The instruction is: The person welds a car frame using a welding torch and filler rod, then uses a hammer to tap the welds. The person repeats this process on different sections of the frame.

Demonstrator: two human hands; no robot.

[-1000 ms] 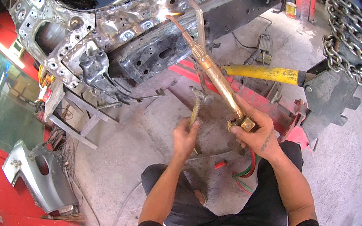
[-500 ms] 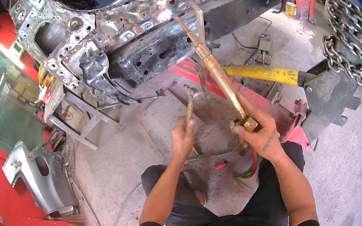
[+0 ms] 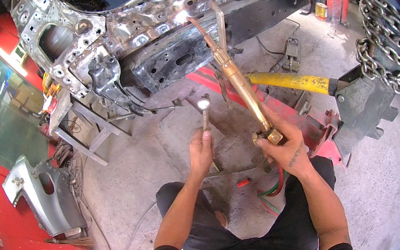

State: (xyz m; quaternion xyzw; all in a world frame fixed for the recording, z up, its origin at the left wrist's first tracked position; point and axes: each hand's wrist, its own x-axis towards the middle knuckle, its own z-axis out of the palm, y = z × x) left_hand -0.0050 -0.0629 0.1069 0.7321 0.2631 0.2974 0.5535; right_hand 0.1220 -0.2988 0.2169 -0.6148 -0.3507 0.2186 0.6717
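A brass gas torch (image 3: 245, 90) slants up and to the left, with my right hand (image 3: 287, 145) closed round its valve end. Its copper nozzle reaches a bare steel car-body panel (image 3: 131, 25), where a bright spot glows at the tip. Red and green hoses (image 3: 273, 193) hang below the right hand. My left hand (image 3: 200, 152) grips the handle of a small hammer (image 3: 205, 111), held upright below the panel and apart from it. The hammer's round, shiny face catches the light. Beneath the panel runs a dark steel beam (image 3: 186, 58) with holes.
A yellow hydraulic ram (image 3: 295, 81) lies right of the torch, near a red steel frame (image 3: 285, 119). Heavy chain (image 3: 388, 39) hangs at the right. On the left are a metal stand (image 3: 85, 132) and a silver fender (image 3: 43, 199). A red lighter-like object (image 3: 243, 183) lies on the floor.
The hammer in my left hand has turned and shifted slightly left, so its round face now shows. The torch tip has moved a little left along the panel, and the glow is brighter.
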